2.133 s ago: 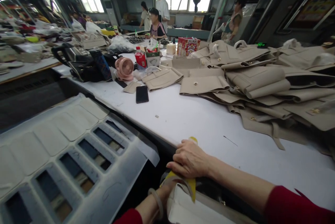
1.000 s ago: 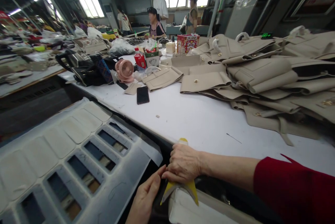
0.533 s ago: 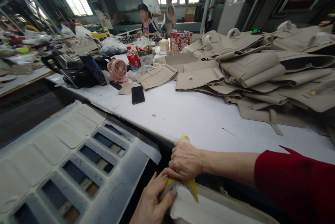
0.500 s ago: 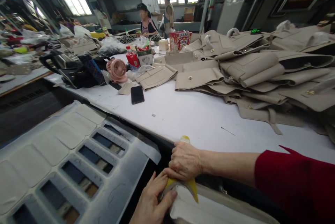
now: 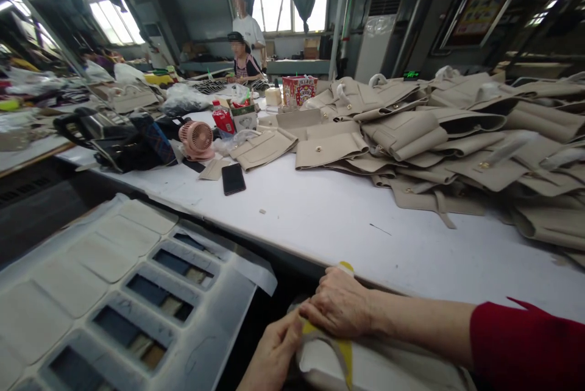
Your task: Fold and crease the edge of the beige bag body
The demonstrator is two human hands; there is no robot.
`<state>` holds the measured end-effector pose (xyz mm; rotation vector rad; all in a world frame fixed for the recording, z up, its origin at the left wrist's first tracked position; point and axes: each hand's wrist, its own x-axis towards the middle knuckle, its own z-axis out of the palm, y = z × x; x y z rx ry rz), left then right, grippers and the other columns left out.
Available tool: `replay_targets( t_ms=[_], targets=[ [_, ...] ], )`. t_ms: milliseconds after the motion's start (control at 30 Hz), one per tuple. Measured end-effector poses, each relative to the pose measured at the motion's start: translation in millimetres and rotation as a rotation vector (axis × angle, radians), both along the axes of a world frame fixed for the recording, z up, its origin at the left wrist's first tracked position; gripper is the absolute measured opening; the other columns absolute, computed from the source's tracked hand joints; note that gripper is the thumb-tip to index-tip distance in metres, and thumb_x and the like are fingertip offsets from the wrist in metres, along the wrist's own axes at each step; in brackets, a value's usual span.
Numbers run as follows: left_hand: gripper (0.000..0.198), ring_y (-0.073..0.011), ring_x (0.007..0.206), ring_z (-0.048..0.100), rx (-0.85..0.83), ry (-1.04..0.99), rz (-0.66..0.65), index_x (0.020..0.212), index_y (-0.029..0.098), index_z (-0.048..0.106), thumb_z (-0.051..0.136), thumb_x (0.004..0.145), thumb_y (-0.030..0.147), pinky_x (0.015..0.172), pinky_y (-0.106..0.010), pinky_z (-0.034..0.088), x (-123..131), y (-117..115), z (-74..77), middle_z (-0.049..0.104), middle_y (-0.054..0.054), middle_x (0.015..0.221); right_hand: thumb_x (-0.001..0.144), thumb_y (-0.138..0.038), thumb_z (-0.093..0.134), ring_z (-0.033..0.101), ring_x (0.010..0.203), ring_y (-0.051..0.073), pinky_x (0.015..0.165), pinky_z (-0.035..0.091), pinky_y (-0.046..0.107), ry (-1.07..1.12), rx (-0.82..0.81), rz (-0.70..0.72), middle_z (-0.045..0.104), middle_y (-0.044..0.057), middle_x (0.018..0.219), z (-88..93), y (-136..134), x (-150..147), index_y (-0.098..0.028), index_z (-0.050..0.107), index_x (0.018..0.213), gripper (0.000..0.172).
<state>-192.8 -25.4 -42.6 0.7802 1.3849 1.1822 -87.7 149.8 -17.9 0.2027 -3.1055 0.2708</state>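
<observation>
My right hand (image 5: 340, 304) is wrapped round a yellow tool or strip (image 5: 346, 267), whose ends show above and below the fist. It sits over the near edge of the white table, on the end of a pale, rounded item (image 5: 379, 363). Beside it, my left hand (image 5: 273, 348) is closed, thumb and fingers pinched at the item's left end and touching the right fingers. What lies in that pinch is too small to make out. A curved grey-beige edge (image 5: 331, 345) runs along the yellow piece.
Beige bag pieces (image 5: 411, 135) are heaped on the white table (image 5: 320, 214). A phone (image 5: 233, 179), pink fan (image 5: 197, 138) and dark bag (image 5: 123, 141) lie further left. A slotted plastic tray (image 5: 196, 318) with pale panels stands at lower left. Two people (image 5: 247, 59) are behind.
Both hands have shifted slightly right in the view. My left thumb and fingers have come together in a pinch. The view has turned, and one standing person in the background no longer shows.
</observation>
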Motion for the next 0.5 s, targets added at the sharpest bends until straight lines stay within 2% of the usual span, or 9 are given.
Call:
replay_targets(
  t_ms=[67,200,333,500],
  targets=[
    [0.066,-0.0291,0.106,0.063,0.012,-0.198,0.070,0.127,0.015,0.066,0.040,0.094,0.067,0.090,-0.035,0.049,2.6,5.1,-6.4,0.070,-0.010,0.117,0.102,-0.035,0.033,0.060,0.049,0.015,0.051,0.020,0.029,-0.006,0.001,-0.038,0.069,0.003,0.057,-0.3,0.0,6.7,-0.021,0.070,0.071,0.051],
    [0.058,-0.0266,0.103,0.063,0.001,-0.276,0.129,0.121,0.014,0.070,0.063,0.087,0.060,0.082,-0.029,0.048,5.2,11.4,-19.1,0.073,-0.010,0.112,0.103,-0.037,0.032,0.061,0.050,0.015,0.052,0.021,0.032,-0.033,0.001,-0.166,0.070,0.004,0.059,-0.3,2.7,24.9,-0.020,0.070,0.066,0.056],
    [0.053,-0.0282,0.114,0.061,-0.061,-0.169,0.134,0.121,0.017,0.071,0.067,0.085,0.056,0.095,-0.031,0.046,3.5,12.5,-16.9,0.070,-0.010,0.121,0.105,-0.038,0.029,0.064,0.057,0.016,0.058,0.029,0.031,-0.071,-0.022,-0.349,0.072,0.005,0.063,3.8,10.7,51.3,-0.020,0.067,0.062,0.061],
    [0.047,-0.0279,0.116,0.061,-0.076,0.037,0.086,0.122,0.021,0.070,0.061,0.090,0.054,0.100,-0.033,0.044,0.7,15.4,-8.6,0.069,-0.007,0.124,0.104,-0.050,0.025,0.064,0.069,0.025,0.064,0.033,0.034,-0.097,-0.075,-0.680,0.071,0.012,0.071,21.4,36.7,74.6,-0.019,0.070,0.072,0.063]
  ],
)
